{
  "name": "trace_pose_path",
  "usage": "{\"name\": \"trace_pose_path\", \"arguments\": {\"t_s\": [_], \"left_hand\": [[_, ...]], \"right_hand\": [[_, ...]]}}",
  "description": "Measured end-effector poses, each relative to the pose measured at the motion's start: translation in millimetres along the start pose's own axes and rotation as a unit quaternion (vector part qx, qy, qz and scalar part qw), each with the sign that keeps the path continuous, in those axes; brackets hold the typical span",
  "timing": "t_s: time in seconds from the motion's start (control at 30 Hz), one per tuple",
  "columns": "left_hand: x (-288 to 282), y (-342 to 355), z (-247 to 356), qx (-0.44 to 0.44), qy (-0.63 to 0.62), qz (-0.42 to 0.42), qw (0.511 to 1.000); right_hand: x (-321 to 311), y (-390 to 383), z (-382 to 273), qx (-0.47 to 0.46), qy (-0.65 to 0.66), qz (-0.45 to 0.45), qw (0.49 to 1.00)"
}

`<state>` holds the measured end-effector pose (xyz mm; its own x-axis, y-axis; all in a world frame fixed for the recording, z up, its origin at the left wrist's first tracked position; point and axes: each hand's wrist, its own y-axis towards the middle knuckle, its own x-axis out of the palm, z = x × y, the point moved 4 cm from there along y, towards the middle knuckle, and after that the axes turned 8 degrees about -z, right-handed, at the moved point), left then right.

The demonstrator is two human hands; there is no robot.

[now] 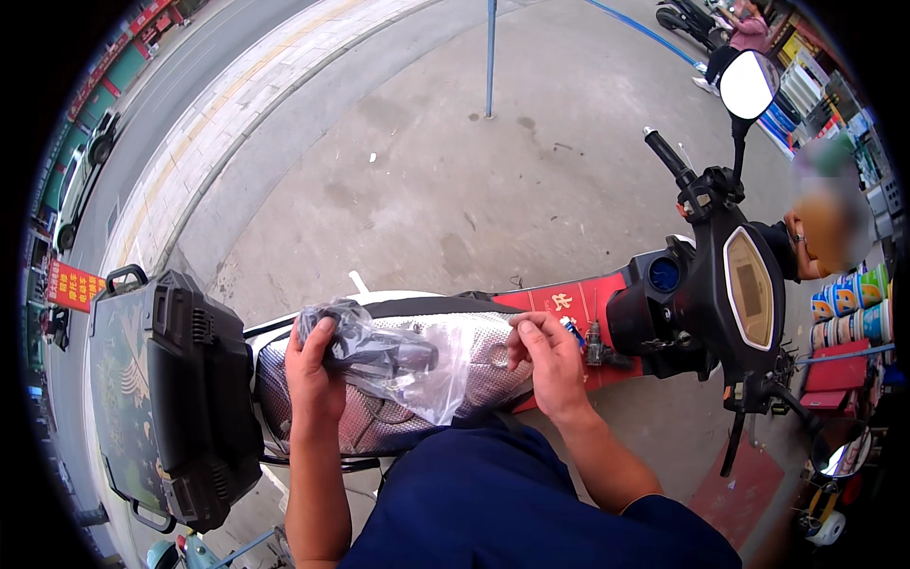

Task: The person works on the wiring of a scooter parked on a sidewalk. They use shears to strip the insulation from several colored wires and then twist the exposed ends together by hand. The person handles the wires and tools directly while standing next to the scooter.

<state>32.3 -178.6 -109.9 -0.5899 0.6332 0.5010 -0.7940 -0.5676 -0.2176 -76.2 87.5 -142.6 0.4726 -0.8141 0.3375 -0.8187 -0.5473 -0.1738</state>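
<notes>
My left hand (315, 379) grips a clear plastic bag (444, 379) at its left end. Inside the bag shows a dark part (398, 354) with a rounded end; its exact kind is hard to make out. Apart from the bag, on its right, my right hand (557, 372) has its thumb and fingers drawn together in a pinch. Whatever they hold, if anything, is too small to tell. Both hands are above the silver quilted seat cover (370, 431) of a scooter. A small dark fitting (595, 343) lies on the scooter's red floor mat (561, 296), beyond my right hand.
A black rear box (210, 398) rises at the seat's left end. To the right stand the handlebar (690, 175), dashboard (752, 284) and mirror (749, 87). Past them are a person's arm (804, 248) and stacked tubs (853, 294). A thin pole (491, 62) stands ahead.
</notes>
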Motion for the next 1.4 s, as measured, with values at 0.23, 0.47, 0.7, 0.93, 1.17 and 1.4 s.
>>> {"name": "trace_pose_path", "arguments": {"t_s": [0.23,0.47,0.7,0.93,1.17,1.4], "left_hand": [[2.6,-6.1,5.3,0.056,0.044,-0.045,0.996],[16.2,-29.0,-31.0,-0.11,0.01,-0.139,0.984],[69.7,-71.0,-17.2,-0.067,0.318,-0.257,0.91],[60.5,-66.1,-66.1,-0.262,0.176,-0.253,0.915],[45.3,-63.7,-68.0,-0.191,0.321,-0.255,0.892],[57.9,-66.2,-63.4,-0.204,0.22,-0.352,0.886]], "right_hand": [[42.3,-12.4,1.3,0.133,0.086,-0.179,0.971],[34.5,-7.1,-60.8,0.007,0.118,-0.235,0.965],[63.1,-13.4,-58.9,0.047,-0.202,-0.256,0.944],[37.8,-16.7,23.2,0.006,-0.336,-0.238,0.911],[58.9,-31.2,3.5,-0.024,-0.359,-0.219,0.907],[61.6,-34.7,-12.4,-0.017,-0.293,-0.239,0.926]]}}
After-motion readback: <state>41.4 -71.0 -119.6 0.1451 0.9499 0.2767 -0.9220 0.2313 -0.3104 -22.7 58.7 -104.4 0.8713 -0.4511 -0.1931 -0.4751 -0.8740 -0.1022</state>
